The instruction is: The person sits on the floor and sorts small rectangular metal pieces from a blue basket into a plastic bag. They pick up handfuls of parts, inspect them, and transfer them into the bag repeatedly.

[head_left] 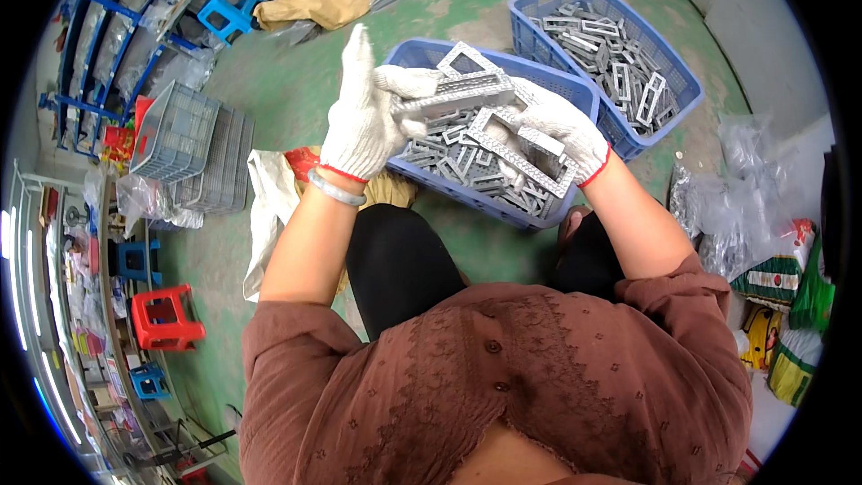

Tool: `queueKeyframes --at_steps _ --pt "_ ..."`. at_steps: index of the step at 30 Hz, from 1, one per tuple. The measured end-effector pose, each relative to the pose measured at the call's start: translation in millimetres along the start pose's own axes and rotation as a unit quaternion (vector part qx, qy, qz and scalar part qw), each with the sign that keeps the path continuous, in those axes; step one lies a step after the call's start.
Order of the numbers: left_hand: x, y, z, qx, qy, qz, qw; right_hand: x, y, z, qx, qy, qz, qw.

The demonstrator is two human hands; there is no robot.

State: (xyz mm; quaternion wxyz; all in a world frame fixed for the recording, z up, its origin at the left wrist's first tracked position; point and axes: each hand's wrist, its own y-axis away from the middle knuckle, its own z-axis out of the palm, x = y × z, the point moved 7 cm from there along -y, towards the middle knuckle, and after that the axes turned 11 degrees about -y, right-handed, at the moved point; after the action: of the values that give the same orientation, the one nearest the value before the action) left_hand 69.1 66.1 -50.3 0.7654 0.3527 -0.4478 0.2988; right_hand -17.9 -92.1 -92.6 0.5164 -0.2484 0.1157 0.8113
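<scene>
My left hand [361, 117], in a white knit glove with a red cuff, points one or more fingers upward. Its thumb lies along the top of a grey metal frame [458, 94], and a curled fingertip shows below that frame's left end. My right hand [564, 126], gloved the same way, closes around slotted rectangular metal frames [523, 151] that stick out below its fingers. Its fingertips also reach the right end of the frame at my left hand; some are hidden behind the metal. Beneath both hands stands a blue plastic basket [485, 202] holding many similar frames.
Another blue basket [678, 81] of metal frames stands beyond, to the right. Grey crates [193, 148], a red stool [168, 318] and a blue stool [229, 12] stand on the left. Clear plastic bags [741, 207] lie at right. A pale cloth sack [269, 207] lies beside my left forearm.
</scene>
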Motion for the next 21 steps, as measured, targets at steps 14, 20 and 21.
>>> queueKeyframes --at_steps 14,20,21 --pt "2 9 4 -0.064 -0.056 0.127 0.988 4 0 -15 0.022 0.003 -0.007 1.0" --pt "0 16 12 -0.19 0.128 0.089 0.969 3 -2 -13 0.038 -0.004 -0.022 0.999" --pt "0 17 14 -0.21 0.148 0.072 0.964 2 -2 -14 0.022 -0.002 -0.023 0.999"
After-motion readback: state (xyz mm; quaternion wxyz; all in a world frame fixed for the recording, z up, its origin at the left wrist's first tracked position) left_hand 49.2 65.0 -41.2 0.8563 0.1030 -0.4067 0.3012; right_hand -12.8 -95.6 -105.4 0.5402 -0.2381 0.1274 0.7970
